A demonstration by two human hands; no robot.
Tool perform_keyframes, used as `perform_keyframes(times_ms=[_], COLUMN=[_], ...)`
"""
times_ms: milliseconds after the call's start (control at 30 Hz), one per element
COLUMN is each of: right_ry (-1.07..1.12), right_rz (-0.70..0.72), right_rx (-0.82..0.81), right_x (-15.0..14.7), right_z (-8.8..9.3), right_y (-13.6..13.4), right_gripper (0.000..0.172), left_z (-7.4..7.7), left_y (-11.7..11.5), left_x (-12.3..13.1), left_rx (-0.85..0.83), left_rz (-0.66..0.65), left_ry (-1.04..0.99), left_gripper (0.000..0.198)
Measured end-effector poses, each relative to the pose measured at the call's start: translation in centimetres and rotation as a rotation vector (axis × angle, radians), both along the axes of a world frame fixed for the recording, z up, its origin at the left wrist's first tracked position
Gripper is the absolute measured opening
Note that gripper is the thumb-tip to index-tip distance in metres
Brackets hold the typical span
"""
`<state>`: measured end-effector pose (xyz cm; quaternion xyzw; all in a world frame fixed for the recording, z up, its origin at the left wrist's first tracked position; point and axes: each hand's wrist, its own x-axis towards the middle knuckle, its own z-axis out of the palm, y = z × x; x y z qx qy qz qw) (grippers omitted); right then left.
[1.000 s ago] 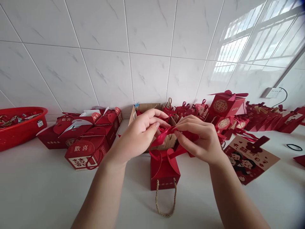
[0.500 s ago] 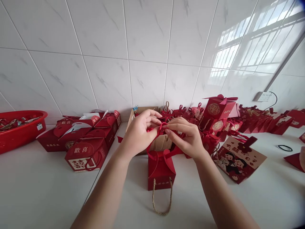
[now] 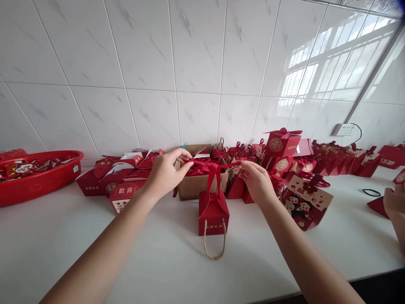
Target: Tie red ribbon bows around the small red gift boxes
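Note:
A small red gift box with a beige rope handle stands upright on the white table in front of me. From its top rises a red ribbon, crossed above the box and drawn out sideways. My left hand pinches one end of the ribbon between thumb and fingers. At the other end, my right hand grips the ribbon in its fingertips. The stretch between the hands is nearly level and looks taut.
Behind the gift box is an open cardboard box holding red items. A red basin of small packets and several red boxes lie left. Stacked boxes, a picture box and a black ring are right. Another person's hand shows far right.
My hands have moved apart, pulling the ribbon out between them; before, they were close together over a loop. The view has shifted, and another person's hand has appeared at right.

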<state>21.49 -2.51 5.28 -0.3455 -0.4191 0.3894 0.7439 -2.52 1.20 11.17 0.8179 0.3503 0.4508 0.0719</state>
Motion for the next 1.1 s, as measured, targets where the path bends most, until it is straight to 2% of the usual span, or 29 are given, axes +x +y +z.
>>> perform_keyframes(times_ms=[233,433,533,667,867,1100], right_ry=[0.070,0.113,0.123,0.102,0.067,-0.123], right_rz=[-0.099,-0.186,-0.227,-0.281,-0.349,-0.336], right_rx=[-0.118,-0.215,-0.282,-0.380,-0.493,-0.568], right_x=[1.7,4.2,5.6,7.0,8.3,8.7], right_z=[-1.9,-5.2,-7.0,-9.0,-11.1,-12.2], right_y=[-2.0,-3.3,-4.0,-5.1,-5.9,-6.0], right_gripper=[0.024,0.027,0.029,0.028,0.028,0.031], left_z=[-1.9,-3.9,-5.3,-8.0,-11.4,-13.0], left_y=[-0.5,-0.5,-0.3,-0.2,-0.3,-0.1], left_x=[-3.4,-6.7,-8.1,-9.7,-10.3,-9.9], left_rx=[0.025,-0.056,-0.103,-0.234,-0.373,-0.437], left_rz=[0.132,0.254,0.286,0.253,0.201,0.218], left_ry=[0.138,0.188,0.252,0.290,0.312,0.318], left_gripper=[0.012,0.014,0.014,0.013,0.012,0.013])
